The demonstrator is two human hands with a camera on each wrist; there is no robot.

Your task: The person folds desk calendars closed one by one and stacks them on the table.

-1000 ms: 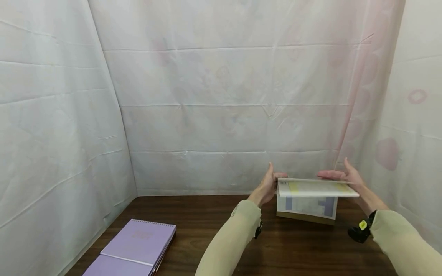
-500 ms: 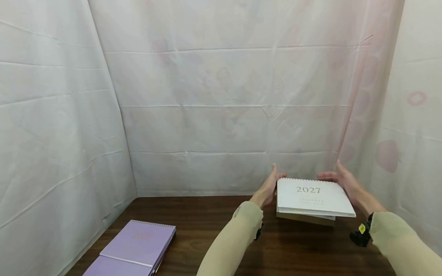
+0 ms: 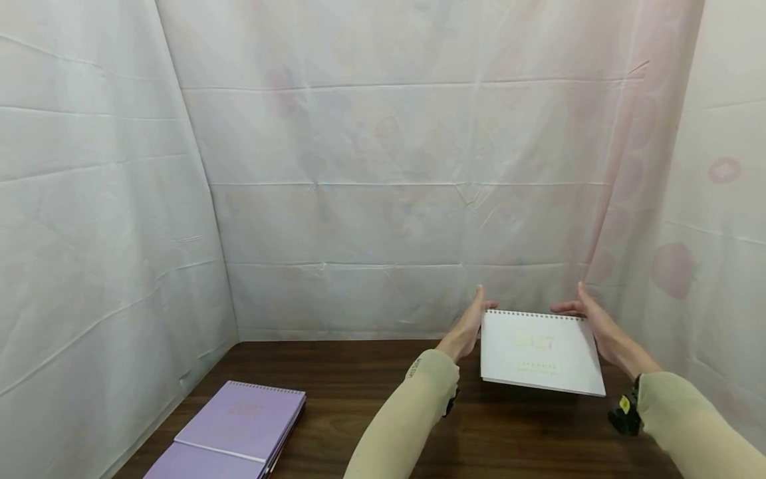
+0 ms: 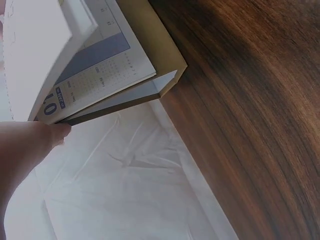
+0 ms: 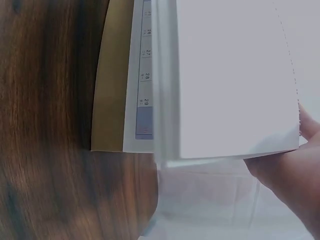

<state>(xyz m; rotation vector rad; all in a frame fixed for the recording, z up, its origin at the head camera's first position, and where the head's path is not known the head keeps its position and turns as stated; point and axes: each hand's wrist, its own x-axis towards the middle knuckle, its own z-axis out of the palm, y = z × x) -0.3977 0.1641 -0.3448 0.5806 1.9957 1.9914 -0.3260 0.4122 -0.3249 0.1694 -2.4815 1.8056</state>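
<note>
A white spiral-bound desk calendar marked 2027 leans near the back right of the table. Its cover hangs forward, away from the lower pages; a printed page with a blue-purple band and the brown cardboard stand show underneath in the left wrist view. Beside the top left corner is my left hand, thumb raised, a fingertip at the stand's edge in the left wrist view. My right hand lies along the top right corner, thumb up and fingers straight behind the spiral edge. The calendar hides part of those fingers.
Purple spiral-bound calendars or notebooks lie at the table's front left. White sheeting hangs behind the dark wooden table and along both sides. A dark wrist strap sits at the right sleeve.
The white sheets and cover have swung forward and down over the printed page, bringing the 2027 cover into view. Both hands have stayed at the top corners, the right shifting slightly left.
</note>
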